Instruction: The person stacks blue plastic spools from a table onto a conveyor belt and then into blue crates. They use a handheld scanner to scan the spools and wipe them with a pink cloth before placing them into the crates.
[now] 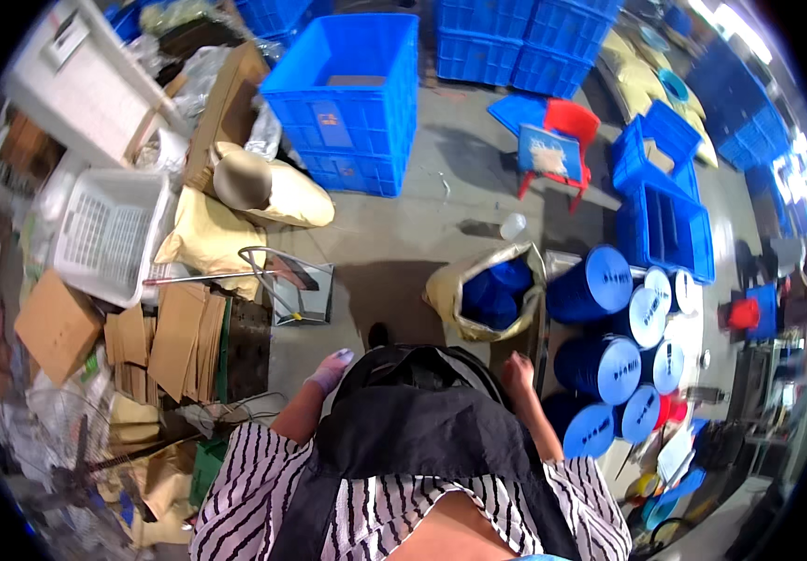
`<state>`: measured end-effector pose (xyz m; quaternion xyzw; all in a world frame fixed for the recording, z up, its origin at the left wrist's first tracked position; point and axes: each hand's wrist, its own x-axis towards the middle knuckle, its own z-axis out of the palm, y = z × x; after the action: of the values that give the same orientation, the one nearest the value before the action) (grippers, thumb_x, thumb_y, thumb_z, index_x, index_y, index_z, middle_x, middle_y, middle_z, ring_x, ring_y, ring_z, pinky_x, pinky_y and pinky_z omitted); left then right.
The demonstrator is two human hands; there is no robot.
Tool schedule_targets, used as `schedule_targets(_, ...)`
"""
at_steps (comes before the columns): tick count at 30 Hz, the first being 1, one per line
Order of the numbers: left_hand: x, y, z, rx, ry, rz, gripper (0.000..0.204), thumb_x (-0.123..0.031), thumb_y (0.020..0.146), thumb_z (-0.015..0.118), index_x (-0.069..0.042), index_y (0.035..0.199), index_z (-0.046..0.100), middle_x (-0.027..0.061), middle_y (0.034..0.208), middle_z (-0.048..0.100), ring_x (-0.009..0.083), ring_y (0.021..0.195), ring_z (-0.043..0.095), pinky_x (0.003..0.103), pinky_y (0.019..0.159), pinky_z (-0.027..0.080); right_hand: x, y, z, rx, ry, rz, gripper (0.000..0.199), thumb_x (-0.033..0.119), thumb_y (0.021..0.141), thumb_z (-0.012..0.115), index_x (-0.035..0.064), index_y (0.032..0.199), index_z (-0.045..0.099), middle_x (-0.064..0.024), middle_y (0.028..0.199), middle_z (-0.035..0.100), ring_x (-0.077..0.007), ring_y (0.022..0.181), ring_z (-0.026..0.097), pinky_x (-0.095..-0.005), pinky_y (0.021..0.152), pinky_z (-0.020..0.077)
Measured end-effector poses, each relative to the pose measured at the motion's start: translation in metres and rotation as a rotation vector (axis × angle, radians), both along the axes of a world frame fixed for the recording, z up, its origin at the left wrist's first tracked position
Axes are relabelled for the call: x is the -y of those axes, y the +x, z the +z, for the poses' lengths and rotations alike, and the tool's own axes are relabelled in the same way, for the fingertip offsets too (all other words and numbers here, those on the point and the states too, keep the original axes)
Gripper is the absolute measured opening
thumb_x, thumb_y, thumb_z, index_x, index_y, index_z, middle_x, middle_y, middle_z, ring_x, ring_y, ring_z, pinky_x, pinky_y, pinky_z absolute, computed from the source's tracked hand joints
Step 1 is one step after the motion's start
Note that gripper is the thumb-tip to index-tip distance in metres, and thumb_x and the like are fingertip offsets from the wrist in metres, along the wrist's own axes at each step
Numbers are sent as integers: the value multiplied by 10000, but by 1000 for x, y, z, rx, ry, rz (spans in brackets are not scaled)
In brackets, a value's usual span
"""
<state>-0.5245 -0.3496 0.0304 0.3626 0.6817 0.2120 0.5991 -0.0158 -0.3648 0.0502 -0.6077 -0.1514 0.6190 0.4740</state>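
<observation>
Here, the left hand [331, 370], in a pale glove, and the bare right hand [518, 371] both hung loosely open and held nothing, the right nearest the open sack [443, 297] of blue lids [495, 292] on the floor, beside blue drums [590, 285].

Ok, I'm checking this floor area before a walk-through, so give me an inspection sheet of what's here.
Surface: grey concrete floor, bare patch ahead.
Job's things: open sack holding blue lids, by the right hand; blue spools stacked to its right.
Clutter: flattened cardboard, tan sacks, white basket, blue crate, red stool.
Grippers: left hand gloved, holding nothing seen; right hand bare, fingers hanging free.
Cables: loose cords lower left.
Surroundings: more blue crates stacked behind.
</observation>
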Motion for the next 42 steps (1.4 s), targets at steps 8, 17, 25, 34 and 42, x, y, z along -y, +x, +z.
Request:
schedule_targets(8, 11, -184, -73, -512, 23, 156, 162, -89, 864, 499, -62, 968, 620, 201, 994, 639, 336, 914, 607, 450, 789, 484, -69, -76, -29, 245, -473, 264, 208, 243, 917, 589, 64, 811, 597, -30, 605, 545, -169, 483, 521, -321, 446, 431)
schedule_targets(17, -99, -161, -52, -520, 74, 45, 246, -238, 923, 461, -33, 952, 594, 188, 832, 634, 332, 760, 615, 456, 718, 479, -315, -183, 33, 455, 21, 602, 291, 176, 925, 611, 28, 1172, 573, -56, 857, 645, -152, 683, 616, -261, 561, 485)
schedule_targets(25, -236, -124, -70, -435, 75, -523, 239, -240, 882, 551, -43, 1008, 600, 208, 1034, 655, 386, 960, 616, 472, 824, 490, -393, -162, -3, 798, 113, 1050, 339, 388, 858, 625, 80, 980, 698, -66, 831, 706, -193, 766, 650, -358, 716, 503)
schedule_targets(34, -452, -135, -34, -754, 356, -941, 272, -162, 910, 440, -65, 1129, 570, 230, 1025, 638, 402, 1014, 612, 468, 834, 507, -529, -82, -6, 583, -267, 277, 269, 260, 870, 669, 67, 1057, 649, -52, 787, 672, -135, 657, 631, -290, 552, 493)
schedule_targets(42, -593, -20, 17, -169, 26, -360, 520, -441, 961, 463, -46, 1282, 572, 168, 1313, 580, 296, 1213, 545, 382, 1038, 397, -530, -81, 8, 371, -14, 199, 255, 236, 915, 630, 51, 1090, 614, -67, 893, 671, -165, 716, 649, -296, 591, 495)
